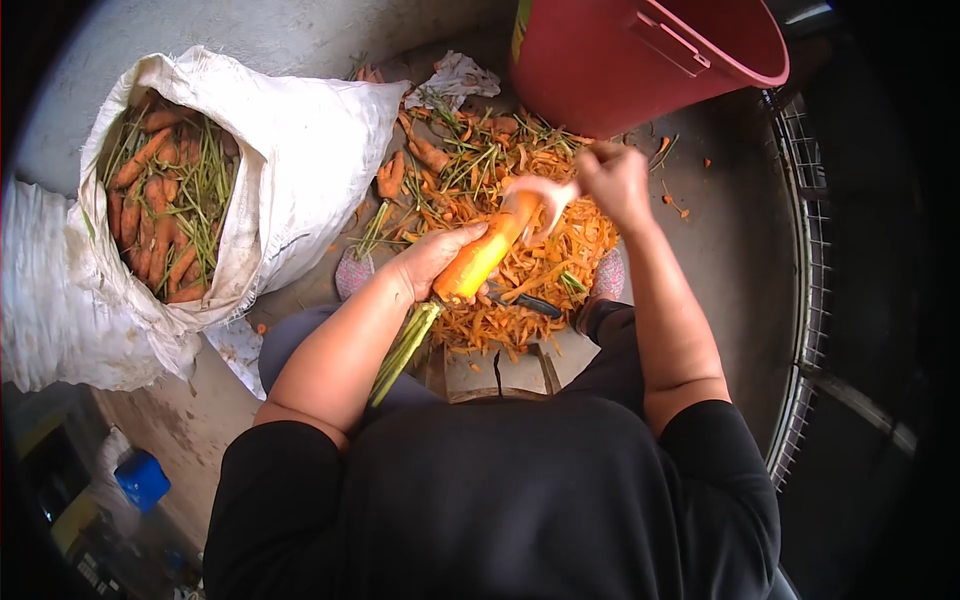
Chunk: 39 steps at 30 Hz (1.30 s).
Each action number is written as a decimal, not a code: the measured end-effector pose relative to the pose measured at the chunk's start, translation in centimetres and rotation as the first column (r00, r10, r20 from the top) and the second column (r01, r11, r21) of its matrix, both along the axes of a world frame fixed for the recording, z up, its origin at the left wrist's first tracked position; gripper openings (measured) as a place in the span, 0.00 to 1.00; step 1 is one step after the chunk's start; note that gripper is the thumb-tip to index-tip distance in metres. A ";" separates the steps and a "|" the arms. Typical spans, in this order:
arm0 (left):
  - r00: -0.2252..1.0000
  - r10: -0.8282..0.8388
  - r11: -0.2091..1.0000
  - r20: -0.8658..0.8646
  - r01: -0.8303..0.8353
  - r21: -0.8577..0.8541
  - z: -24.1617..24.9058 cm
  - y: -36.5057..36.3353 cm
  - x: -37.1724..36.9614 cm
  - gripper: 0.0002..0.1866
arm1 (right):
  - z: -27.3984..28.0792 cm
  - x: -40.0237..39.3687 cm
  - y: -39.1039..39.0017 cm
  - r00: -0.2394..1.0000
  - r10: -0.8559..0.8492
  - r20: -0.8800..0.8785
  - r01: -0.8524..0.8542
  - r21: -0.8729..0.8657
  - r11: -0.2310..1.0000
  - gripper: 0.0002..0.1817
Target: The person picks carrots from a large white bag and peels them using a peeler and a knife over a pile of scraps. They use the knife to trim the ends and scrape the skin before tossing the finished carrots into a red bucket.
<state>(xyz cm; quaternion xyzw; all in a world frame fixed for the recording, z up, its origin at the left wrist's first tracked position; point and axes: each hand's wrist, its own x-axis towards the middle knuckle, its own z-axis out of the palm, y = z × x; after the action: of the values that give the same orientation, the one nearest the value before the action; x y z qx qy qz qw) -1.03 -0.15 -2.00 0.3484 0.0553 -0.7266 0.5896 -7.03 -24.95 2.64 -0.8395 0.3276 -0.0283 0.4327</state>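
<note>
My left hand (437,260) is wrapped round a thick carrot (478,258), its green stalks (405,350) hanging down toward my lap. The carrot's skin is partly off, with a bright yellow-orange side showing. My right hand (617,183) is closed on the handle of a pale peeler (545,203), smeared by motion, whose head is at the carrot's far end. Below both hands lies a heap of orange peelings (560,255). A dark-handled knife (530,303) rests on the peelings; its blade is mostly hidden.
At the left stands an open white sack (310,150) of carrots (155,215) and green stalks. A large red bucket (610,60) is at the back right. Loose carrots (428,152) lie behind the peelings. A wire rack (812,220) runs along the right.
</note>
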 end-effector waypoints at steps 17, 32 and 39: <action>0.992 0.121 0.990 0.032 -0.123 0.069 0.6 -0.8 -0.5 0.24 | 2.3 -0.6 6.7 0.848 0.493 0.196 -0.396 -0.384 0.834 0.10; 0.996 0.076 0.996 0.050 -0.079 0.048 0.3 0.0 -0.4 0.25 | 2.2 -0.6 5.5 0.912 0.354 0.206 -0.301 -0.251 0.920 0.10; 0.995 0.013 0.997 0.101 -0.021 0.074 1.2 0.0 -0.8 0.21 | -2.3 0.6 -1.1 0.964 -0.146 -0.222 0.086 -0.261 0.961 0.12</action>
<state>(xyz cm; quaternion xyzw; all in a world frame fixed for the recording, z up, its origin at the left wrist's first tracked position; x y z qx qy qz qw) -1.78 -0.18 -0.77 0.4060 0.0558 -0.7004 0.5844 -6.40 -26.08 0.30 -0.8637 0.4199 0.0064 0.2787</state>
